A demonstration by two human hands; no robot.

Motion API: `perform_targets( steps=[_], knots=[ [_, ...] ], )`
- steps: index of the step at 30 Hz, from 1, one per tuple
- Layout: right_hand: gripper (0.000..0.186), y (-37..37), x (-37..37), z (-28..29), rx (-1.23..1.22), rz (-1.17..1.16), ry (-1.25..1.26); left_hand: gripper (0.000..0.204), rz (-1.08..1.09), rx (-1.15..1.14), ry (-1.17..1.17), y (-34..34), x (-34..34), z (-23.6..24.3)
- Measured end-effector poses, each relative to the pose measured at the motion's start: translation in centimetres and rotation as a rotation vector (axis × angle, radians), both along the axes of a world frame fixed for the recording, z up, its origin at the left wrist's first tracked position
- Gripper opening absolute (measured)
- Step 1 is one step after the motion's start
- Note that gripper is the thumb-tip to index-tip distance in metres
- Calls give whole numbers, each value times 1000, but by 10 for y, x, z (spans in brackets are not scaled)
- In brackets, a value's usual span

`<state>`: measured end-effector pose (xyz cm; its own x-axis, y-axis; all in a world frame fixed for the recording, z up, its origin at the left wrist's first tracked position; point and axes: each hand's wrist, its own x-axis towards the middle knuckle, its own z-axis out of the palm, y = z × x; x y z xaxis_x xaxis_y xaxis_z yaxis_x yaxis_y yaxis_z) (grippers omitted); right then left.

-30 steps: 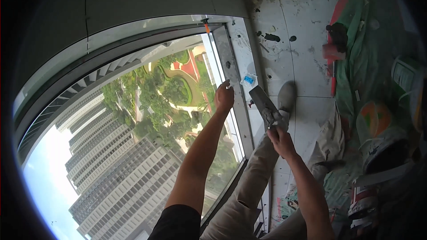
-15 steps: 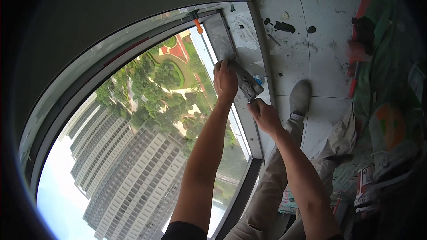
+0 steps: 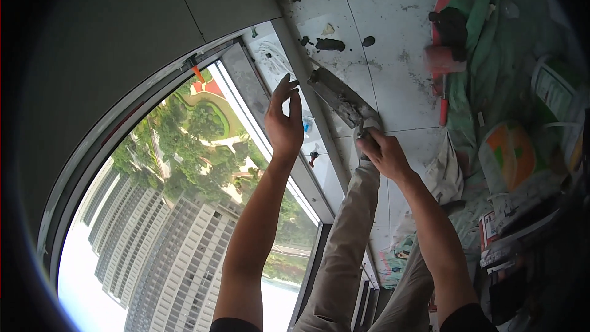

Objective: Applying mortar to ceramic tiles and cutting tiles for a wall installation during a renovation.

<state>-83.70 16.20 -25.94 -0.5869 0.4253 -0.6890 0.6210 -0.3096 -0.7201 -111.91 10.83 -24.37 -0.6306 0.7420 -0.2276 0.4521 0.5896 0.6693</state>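
My right hand [image 3: 382, 152] is closed round the handle of a flat rectangular trowel [image 3: 342, 97], its blade smeared with grey mortar and hanging over the floor beside the window ledge. Over the pale tiled ledge [image 3: 321, 175] my left hand [image 3: 285, 124] is raised with thumb and fingers apart, holding nothing. A small blue piece [image 3: 307, 125] lies on the ledge next to its wrist. Farther down the ledge stands a small red-and-black peg [image 3: 313, 158]. Where the window frame meets the wall, an orange-and-black tool [image 3: 196, 72] sticks out.
The large window [image 3: 184, 166] fills the left. Dark mortar lumps [image 3: 330, 44] lie on the floor tiles [image 3: 402, 89]. At right are a red-and-black mallet-like tool [image 3: 444, 61], green sheeting [image 3: 476, 31], an orange-marked bag [image 3: 509, 155] and a white-and-green bucket [image 3: 556, 89]. My leg [image 3: 344, 227] stands beside the ledge.
The trowel has moved right, off the ledge, in my right hand. My left hand has come away from the blade and opened. The view has shifted, uncovering more ledge and the peg.
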Motion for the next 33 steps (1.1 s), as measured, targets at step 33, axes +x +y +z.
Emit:
perform_targets(
  steps=[33],
  knots=[
    [58, 135, -31, -99, 87, 295, -96, 59, 120, -137, 19, 80, 35, -155]
  ],
)
